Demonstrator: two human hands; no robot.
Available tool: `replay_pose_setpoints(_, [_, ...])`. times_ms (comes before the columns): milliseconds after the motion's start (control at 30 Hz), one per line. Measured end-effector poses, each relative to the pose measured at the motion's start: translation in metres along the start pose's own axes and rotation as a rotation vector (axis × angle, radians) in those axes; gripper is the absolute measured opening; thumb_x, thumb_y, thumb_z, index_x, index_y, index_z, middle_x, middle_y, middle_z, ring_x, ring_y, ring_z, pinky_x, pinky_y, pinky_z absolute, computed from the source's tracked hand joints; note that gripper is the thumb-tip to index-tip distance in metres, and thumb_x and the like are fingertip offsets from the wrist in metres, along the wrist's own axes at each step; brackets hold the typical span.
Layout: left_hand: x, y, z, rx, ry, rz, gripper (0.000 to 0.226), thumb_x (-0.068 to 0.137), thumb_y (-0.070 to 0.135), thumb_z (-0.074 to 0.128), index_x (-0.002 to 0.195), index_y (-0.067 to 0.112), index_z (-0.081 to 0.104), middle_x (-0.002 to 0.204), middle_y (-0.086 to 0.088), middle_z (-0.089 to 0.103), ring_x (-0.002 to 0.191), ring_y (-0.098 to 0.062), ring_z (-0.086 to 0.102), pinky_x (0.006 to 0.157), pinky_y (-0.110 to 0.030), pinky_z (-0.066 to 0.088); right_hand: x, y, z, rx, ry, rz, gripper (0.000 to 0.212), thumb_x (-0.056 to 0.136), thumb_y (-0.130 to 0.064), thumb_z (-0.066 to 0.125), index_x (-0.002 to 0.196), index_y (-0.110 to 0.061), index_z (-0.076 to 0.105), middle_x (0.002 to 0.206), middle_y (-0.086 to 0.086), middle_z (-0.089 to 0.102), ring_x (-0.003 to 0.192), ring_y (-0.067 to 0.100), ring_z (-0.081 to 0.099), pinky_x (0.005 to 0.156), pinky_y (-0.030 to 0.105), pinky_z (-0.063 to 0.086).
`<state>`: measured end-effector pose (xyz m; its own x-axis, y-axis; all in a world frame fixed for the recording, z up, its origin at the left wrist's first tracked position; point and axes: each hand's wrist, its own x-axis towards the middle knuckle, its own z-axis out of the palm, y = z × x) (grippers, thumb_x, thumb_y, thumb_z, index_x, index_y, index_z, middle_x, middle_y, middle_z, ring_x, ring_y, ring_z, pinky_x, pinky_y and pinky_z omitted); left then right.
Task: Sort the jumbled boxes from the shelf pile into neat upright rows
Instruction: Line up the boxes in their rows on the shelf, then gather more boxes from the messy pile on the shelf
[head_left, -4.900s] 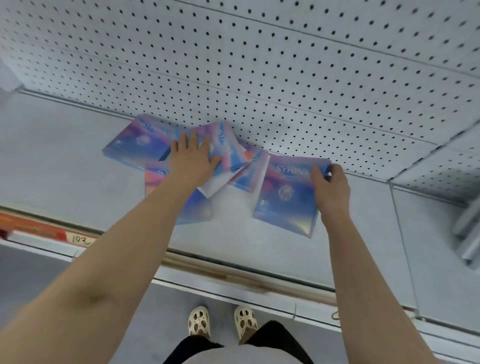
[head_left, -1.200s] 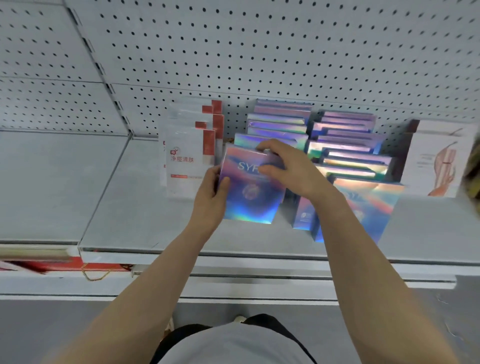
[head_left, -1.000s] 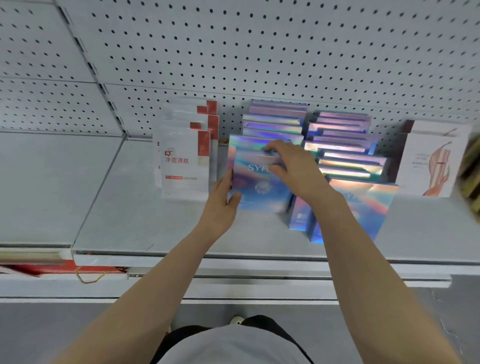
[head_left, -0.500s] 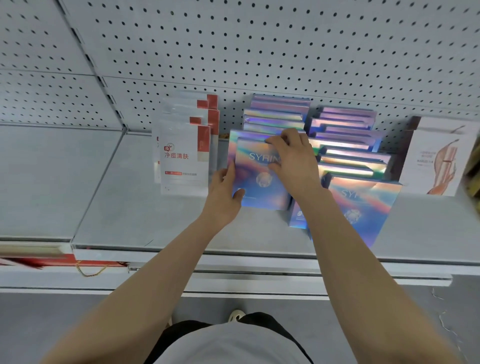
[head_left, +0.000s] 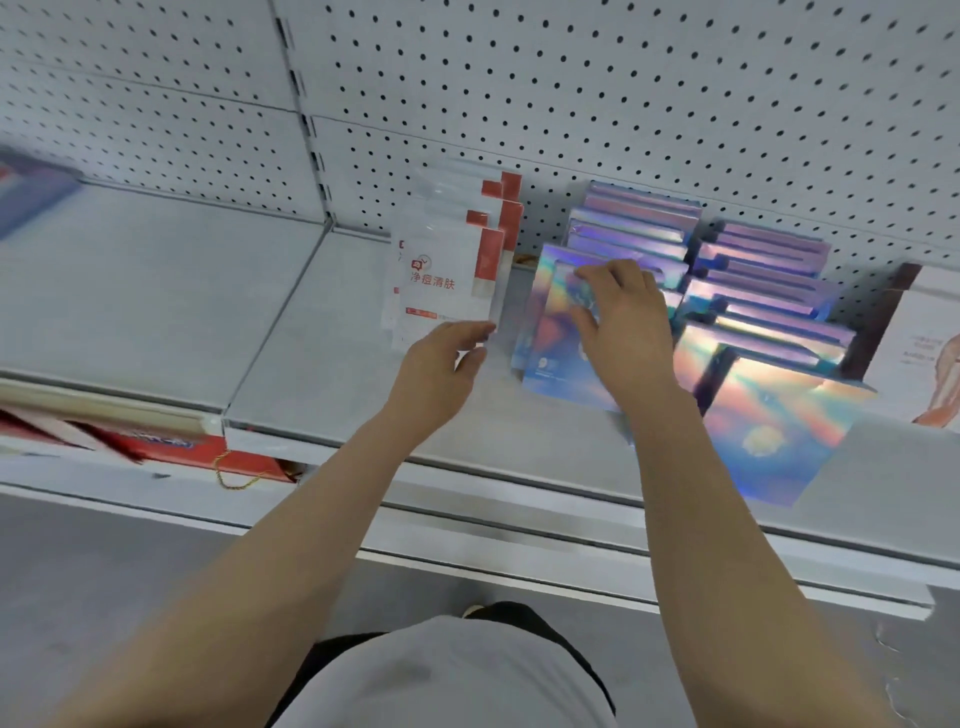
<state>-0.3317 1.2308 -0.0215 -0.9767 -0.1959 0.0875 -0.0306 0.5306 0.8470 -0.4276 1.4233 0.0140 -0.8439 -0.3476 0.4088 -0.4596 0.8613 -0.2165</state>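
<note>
Shelf (head_left: 332, 374) stock frames the scene: white-and-red boxes (head_left: 441, 280) at left, holographic rows (head_left: 758, 291) against the pegboard (head_left: 623, 104). Right hand (head_left: 621, 332) presses curled fingers over the front holographic box (head_left: 550, 358), upright at its row's head. Left hand (head_left: 441, 364) hovers beside it, loosely open, holding nothing.

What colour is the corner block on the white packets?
Red, clearest in the head view.

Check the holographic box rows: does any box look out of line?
Yes. The front holographic box of the right row leans forward, tilted, jutting toward the shelf edge, unlike the upright boxes behind it.
</note>
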Motion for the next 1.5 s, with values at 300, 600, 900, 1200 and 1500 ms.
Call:
replay_pose_setpoints(300, [-0.071,-0.102,-0.166,0.041,0.243,-0.084,0.027,0.095,0.011,0.055,0.117,0.021,0.067,0.109,0.004,0.07,0.097,-0.008,0.065,0.092,-0.024,0.048,-0.026,-0.177,0.071,0.173,-0.082,-0.105,0.029,0.091,-0.013,0.063,0.119,-0.009,0.064,0.114,0.015,0.061,0.101,0.036,0.058,0.086,0.044,0.048])
replay_pose_setpoints(600, [-0.136,-0.215,-0.364,0.136,0.375,-0.295,0.028,0.097,0.015,0.051,0.12,0.023,0.066,0.114,0.012,0.067,0.1,-0.005,0.061,0.088,-0.018,0.044,-0.017,-0.399,0.151,0.332,-0.252,-0.202,0.031,0.098,-0.02,0.054,0.128,-0.013,0.06,0.121,0.01,0.058,0.109,0.031,0.053,0.091,0.043,0.046])
replay_pose_setpoints(900, [-0.095,-0.3,-0.494,0.246,0.427,-0.37,0.03,0.096,0.017,0.054,0.123,0.024,0.064,0.121,0.006,0.062,0.102,-0.01,0.056,0.09,-0.024,0.043,0.093,-0.529,0.216,0.318,-0.331,-0.298,0.04,0.099,-0.022,0.053,0.138,-0.012,0.051,0.132,0.012,0.052,0.117,0.031,0.049,0.097,0.038,0.041])
replay_pose_setpoints(1200, [-0.003,-0.388,-0.585,0.46,0.336,-0.347,0.037,0.092,0.014,0.059,0.128,0.013,0.06,0.129,-0.01,0.057,0.116,-0.031,0.056,0.096,-0.036,0.043,0.241,-0.633,0.32,0.302,-0.538,-0.196,0.043,0.098,-0.03,0.054,0.133,-0.006,0.048,0.125,0.019,0.054,0.114,0.034,0.052,0.091,0.04,0.041])
replay_pose_setpoints(1500, [0.065,-0.433,-0.624,0.543,0.264,-0.221,0.05,0.085,0.016,0.069,0.131,0.006,0.055,0.136,-0.019,0.045,0.116,-0.036,0.053,0.087,-0.038,0.048,0.283,-0.687,0.368,0.315,-0.677,0.044,0.082,0.071,-0.06,0.074,0.13,-0.009,0.048,0.122,0.013,0.054,0.114,0.031,0.051,0.1,0.043,0.043])
